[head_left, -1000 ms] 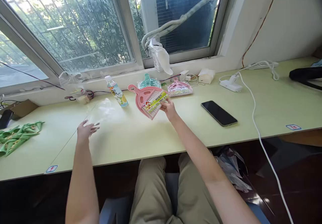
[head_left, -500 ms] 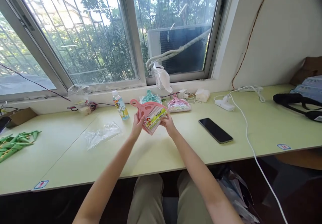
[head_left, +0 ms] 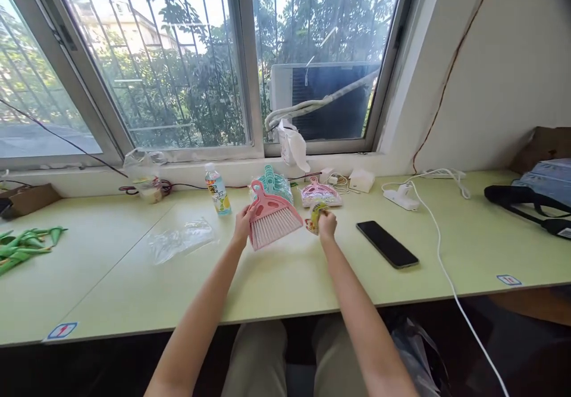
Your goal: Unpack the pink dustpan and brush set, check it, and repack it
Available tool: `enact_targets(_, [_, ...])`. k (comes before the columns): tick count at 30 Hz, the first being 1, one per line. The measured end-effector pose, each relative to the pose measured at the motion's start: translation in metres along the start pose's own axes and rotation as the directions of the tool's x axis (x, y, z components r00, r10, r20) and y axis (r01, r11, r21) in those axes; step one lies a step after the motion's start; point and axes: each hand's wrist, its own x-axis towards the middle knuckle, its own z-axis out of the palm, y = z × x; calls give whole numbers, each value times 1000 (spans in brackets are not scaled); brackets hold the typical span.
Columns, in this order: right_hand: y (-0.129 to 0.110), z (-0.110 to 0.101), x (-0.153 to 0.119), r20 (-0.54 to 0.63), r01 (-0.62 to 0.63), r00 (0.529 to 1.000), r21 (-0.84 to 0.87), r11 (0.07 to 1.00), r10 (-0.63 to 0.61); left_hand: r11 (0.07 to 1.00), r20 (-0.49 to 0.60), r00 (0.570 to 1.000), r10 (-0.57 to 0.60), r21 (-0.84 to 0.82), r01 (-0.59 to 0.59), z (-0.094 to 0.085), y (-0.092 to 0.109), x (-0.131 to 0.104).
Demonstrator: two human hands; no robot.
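My left hand (head_left: 242, 225) grips a pink dustpan and brush set (head_left: 274, 224) at its left side, holding it up over the table with the pale bristles facing me. In my right hand (head_left: 328, 224), closed just right of the bristles, is a yellow-green printed label card (head_left: 314, 217), bent and apart from the brush. Behind the pink set lies a green dustpan and brush set (head_left: 279, 184) in clear wrapping, partly hidden. Another pink set (head_left: 320, 194), wrapped, lies further back to the right.
A drink bottle (head_left: 217, 190) stands left of the sets, with a clear plastic bag (head_left: 182, 239) lying flat before it. To the right are a black phone (head_left: 387, 244), a power strip (head_left: 401, 199) and its white cable (head_left: 439, 236). Green folded leaves (head_left: 29, 248) lie far left.
My right hand has pulled the label card off the pink set and moved right with it. The brush bristles are now uncovered. My left hand still holds the set.
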Motion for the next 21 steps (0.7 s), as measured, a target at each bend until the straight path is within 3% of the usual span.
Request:
enact_targets(1, [3,-9,3,-45,-37,998,-61,997,35,999,35,998,-52,-12,52,-1,-1,0])
enact_targets(3, [11,-27,7,-117,-22,993,-349,937,-21,990,111,984,-137,-9,139,-1,-3,-1])
enact_targets(6, [25,-44,10,-78,8,995,-587,810,-66,985,200,964,-174,38,170,6,-7,-8])
enact_targets(11, [36,-46,13,-186,14,964,-681,732,-191,989,301,944,-133,109,104,19,-9,-19])
enact_targets(15, [18,-43,6,-227,142,905,-636,758,-359,990,315,942,-113,114,80,24,-9,-21])
enact_targets(17, [2,-36,-8,-134,345,863,-547,762,-487,989,285,954,-91,135,54,26,-10,-21])
enact_targets(19, [-15,-23,-30,57,585,784,-403,704,-619,981,252,966,-61,194,11,28,-12,-22])
enact_targets(21, [-28,-6,-56,199,695,715,-302,652,-670,958,234,972,-9,281,-59,33,-14,-25])
